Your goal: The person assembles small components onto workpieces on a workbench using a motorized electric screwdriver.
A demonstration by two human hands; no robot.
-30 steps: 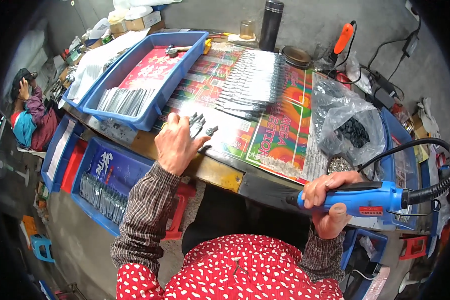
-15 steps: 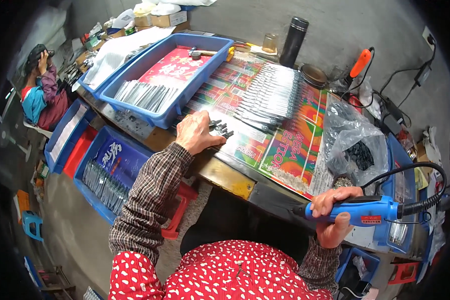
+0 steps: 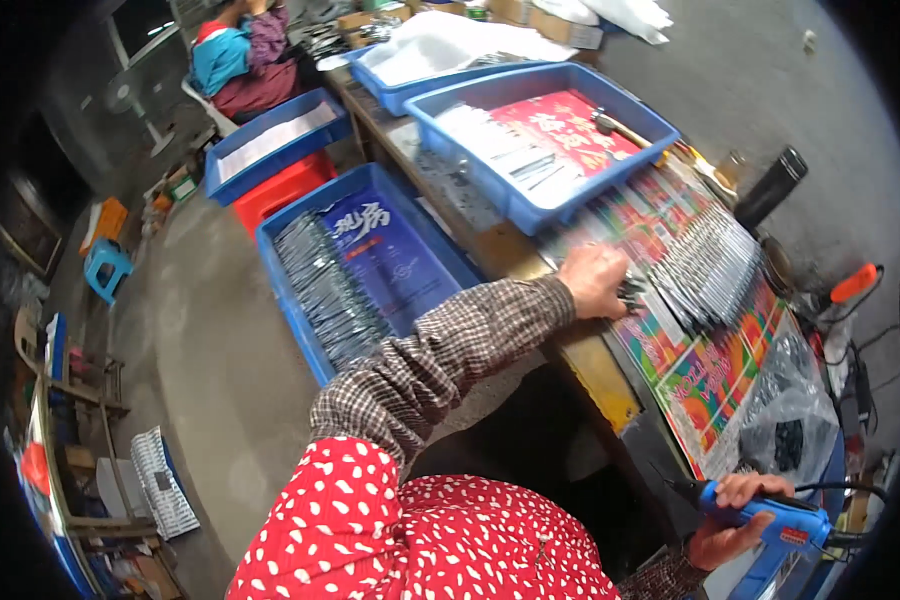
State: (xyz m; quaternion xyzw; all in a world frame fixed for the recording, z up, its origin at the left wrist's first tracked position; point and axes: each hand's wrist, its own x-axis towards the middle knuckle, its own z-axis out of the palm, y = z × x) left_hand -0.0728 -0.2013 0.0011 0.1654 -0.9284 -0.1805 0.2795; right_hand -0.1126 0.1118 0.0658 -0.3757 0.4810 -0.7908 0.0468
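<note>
I have the left hand curled over small dark pieces near the table's worn edge; from here I can't tell whether its fingertips pinch any. The right hand wraps firmly around a smooth blue plastic tool with a dark, narrow tip, beside the table's near corner. Between them I see a glossy patterned sheet, slim shiny metal strips in a slanting row, and a crinkled clear bag.
</note>
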